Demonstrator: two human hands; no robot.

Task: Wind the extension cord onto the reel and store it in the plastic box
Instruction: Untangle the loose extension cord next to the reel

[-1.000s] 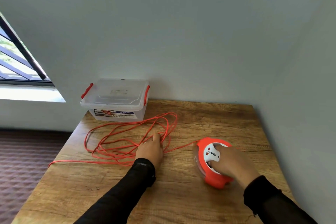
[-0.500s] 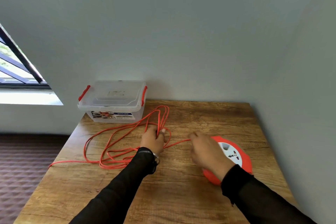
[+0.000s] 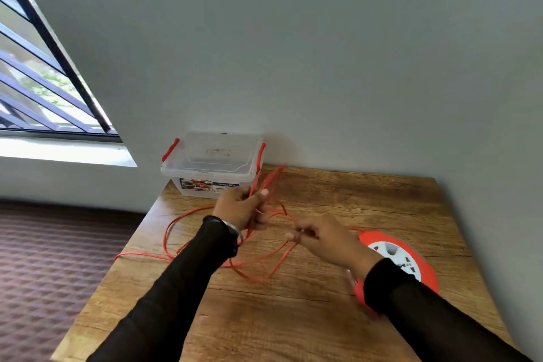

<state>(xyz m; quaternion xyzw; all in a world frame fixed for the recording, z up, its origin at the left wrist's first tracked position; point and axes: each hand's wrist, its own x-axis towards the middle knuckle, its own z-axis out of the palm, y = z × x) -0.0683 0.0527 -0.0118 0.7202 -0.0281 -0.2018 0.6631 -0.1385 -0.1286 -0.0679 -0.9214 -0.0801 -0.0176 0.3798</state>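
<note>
A thin orange extension cord [image 3: 188, 214] lies in loose loops on the wooden table [image 3: 367, 203]. My left hand [image 3: 242, 209] is raised above the table, shut on a bundle of several cord loops. My right hand [image 3: 320, 239] pinches a single strand of the cord just right of it. The orange reel [image 3: 411, 261] with a white socket face lies flat at the right, partly hidden by my right forearm. The clear plastic box [image 3: 214, 166], lid closed with red clips, stands at the table's back left corner.
The table is pushed into a corner, with grey walls behind and to the right. One cord strand hangs over the table's left edge [image 3: 117, 257]. A window [image 3: 38, 91] is at the left, above patterned carpet [image 3: 44, 273].
My left hand lifted a bundle of loops off the table. My right hand left the reel and took hold of a strand. The view tilted.
</note>
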